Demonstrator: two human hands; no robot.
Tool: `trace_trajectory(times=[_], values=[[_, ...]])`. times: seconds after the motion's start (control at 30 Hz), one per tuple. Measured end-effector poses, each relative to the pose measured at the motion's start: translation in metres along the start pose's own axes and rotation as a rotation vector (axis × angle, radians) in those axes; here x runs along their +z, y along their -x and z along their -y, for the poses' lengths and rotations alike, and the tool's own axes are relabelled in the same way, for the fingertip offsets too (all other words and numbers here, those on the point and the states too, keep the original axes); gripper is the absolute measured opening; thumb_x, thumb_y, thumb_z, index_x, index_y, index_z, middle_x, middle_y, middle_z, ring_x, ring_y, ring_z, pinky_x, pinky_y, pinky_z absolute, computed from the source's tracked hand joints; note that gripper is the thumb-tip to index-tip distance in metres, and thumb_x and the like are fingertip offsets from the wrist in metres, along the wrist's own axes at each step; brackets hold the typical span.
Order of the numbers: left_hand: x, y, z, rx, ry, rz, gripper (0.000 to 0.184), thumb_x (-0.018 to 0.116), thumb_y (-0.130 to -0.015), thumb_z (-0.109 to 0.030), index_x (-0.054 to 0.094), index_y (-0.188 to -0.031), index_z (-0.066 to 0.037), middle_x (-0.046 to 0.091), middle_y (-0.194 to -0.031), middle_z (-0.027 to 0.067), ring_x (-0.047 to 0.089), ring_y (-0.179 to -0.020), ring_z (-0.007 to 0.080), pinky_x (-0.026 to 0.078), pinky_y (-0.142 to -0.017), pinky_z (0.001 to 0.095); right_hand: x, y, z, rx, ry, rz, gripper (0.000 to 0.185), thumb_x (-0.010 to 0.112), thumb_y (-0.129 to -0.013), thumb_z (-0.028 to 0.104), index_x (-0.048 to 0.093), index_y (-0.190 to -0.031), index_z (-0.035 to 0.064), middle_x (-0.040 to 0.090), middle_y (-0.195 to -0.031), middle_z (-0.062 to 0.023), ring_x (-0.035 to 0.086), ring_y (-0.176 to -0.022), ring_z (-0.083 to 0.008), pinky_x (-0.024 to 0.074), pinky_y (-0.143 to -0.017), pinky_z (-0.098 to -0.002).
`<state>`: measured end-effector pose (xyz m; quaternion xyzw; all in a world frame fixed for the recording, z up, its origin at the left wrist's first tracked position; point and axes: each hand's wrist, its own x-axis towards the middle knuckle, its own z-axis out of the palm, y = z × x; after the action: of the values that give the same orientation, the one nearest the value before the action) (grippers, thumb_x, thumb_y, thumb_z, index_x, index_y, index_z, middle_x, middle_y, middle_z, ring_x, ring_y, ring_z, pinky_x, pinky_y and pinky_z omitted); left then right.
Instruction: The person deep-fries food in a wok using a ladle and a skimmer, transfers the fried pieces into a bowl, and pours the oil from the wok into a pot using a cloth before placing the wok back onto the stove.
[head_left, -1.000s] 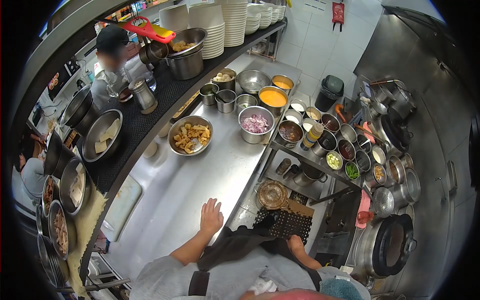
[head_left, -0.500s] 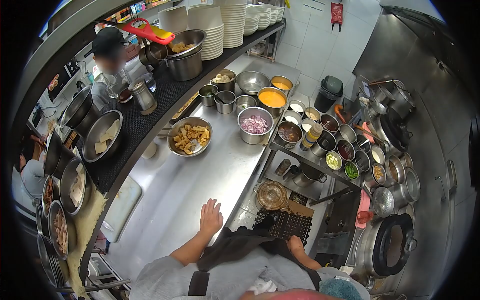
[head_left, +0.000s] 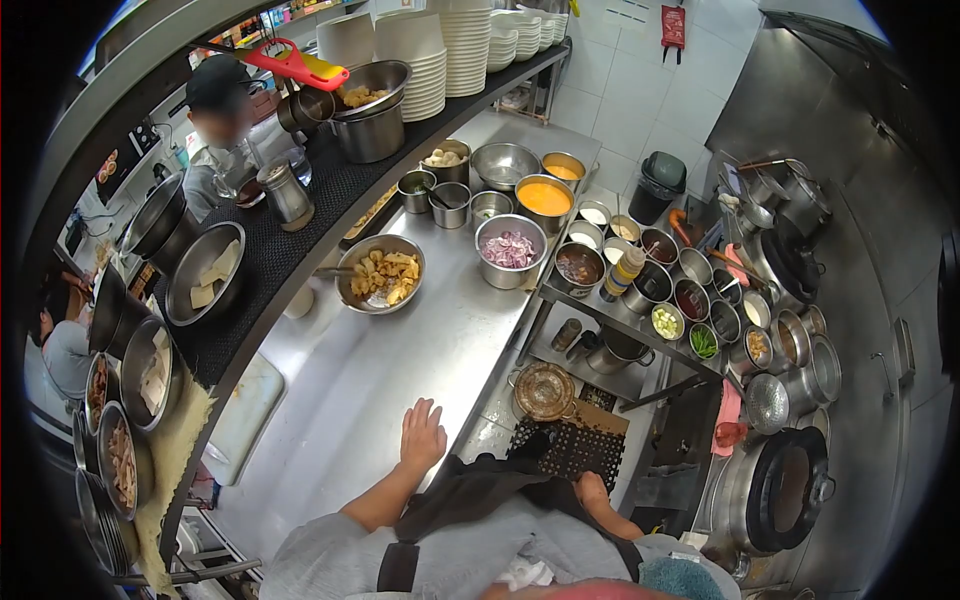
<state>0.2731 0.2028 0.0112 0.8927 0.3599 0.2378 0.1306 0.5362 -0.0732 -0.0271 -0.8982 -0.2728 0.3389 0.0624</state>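
Observation:
My left hand (head_left: 423,436) lies flat on the steel counter (head_left: 350,400) near its right edge, fingers spread, holding nothing. My right hand (head_left: 591,489) rests against the side of the dark apron (head_left: 500,490); its fingers are curled and hard to make out. Farther up the counter stands a steel bowl of browned fried pieces (head_left: 392,278), with a tool reaching into it from under the shelf. To its right is a bowl of chopped red onion (head_left: 509,249), beside a pot of orange liquid (head_left: 545,197).
A black shelf (head_left: 250,290) with bowls and stacked white plates (head_left: 467,50) curves along the left. Behind it stands a person (head_left: 216,120). On the right are sauce pots, a squeeze bottle (head_left: 625,270) and a large wok ring (head_left: 785,490). A white cutting board (head_left: 245,410) lies below the shelf.
A tool has come into the bowl of fried pieces from the left, and the pieces have shifted to the upper right. My hands have stayed still.

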Motion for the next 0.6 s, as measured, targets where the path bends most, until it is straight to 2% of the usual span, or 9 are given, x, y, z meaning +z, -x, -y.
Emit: trace_trajectory(times=[0.03,0.17,0.23,0.37,0.6], values=[[0.0,0.0,0.0,0.001,0.0,-0.003,0.039,0.052,-0.076,-0.01,0.051,-0.113,0.0,0.045,-0.123,0.0195,0.038,-0.122,0.0373,0.031,-0.1,0.0516,0.0,0.0,0.0,0.002,0.013,-0.007,0.022,0.062,-0.081,0.021,0.069,-0.092,0.0035,0.067,-0.088,-0.0151,0.066,-0.083,-0.0277,0.0502,-0.078,-0.0372],[0.001,0.001,0.0,-0.009,-0.001,-0.005,0.039,0.052,-0.076,-0.01,0.051,-0.114,-0.001,0.044,-0.124,0.0193,0.038,-0.122,0.037,0.03,-0.101,0.0513,0.003,-0.002,-0.003,-0.046,0.055,-0.031,0.022,0.062,-0.081,0.021,0.069,-0.093,0.0031,0.068,-0.088,-0.0149,0.066,-0.081,-0.0278,0.0506,-0.077,-0.0371],[0.0,0.0,0.0,-0.011,0.001,0.0,0.039,0.052,-0.076,-0.01,0.051,-0.114,-0.001,0.044,-0.124,0.0192,0.038,-0.122,0.0368,0.03,-0.101,0.0513,-0.006,0.003,0.005,0.037,-0.017,0.029,0.022,0.062,-0.081,0.02,0.069,-0.092,0.0028,0.068,-0.087,-0.015,0.067,-0.077,-0.0278,0.0508,-0.075,-0.0372],[0.001,0.0,0.001,-0.015,-0.001,0.008,0.039,0.051,-0.076,-0.01,0.052,-0.114,-0.001,0.044,-0.124,0.0191,0.038,-0.122,0.0367,0.03,-0.101,0.0513,0.004,-0.006,-0.005,0.04,0.003,0.033,0.022,0.061,-0.081,0.02,0.07,-0.091,0.0023,0.068,-0.086,-0.016,0.067,-0.074,-0.028,0.051,-0.074,-0.037],[0.0,0.0,-0.001,-0.022,0.003,0.02,0.039,0.05,-0.078,-0.011,0.051,-0.115,0.0,0.044,-0.125,0.0188,0.037,-0.124,0.0354,0.028,-0.103,0.0504,0.006,-0.007,-0.007,-0.019,0.011,0.009,0.022,0.061,-0.081,0.021,0.07,-0.087,0.001,0.067,-0.077,-0.0163,0.067,-0.073,-0.0264,0.051,-0.074,-0.0366]])
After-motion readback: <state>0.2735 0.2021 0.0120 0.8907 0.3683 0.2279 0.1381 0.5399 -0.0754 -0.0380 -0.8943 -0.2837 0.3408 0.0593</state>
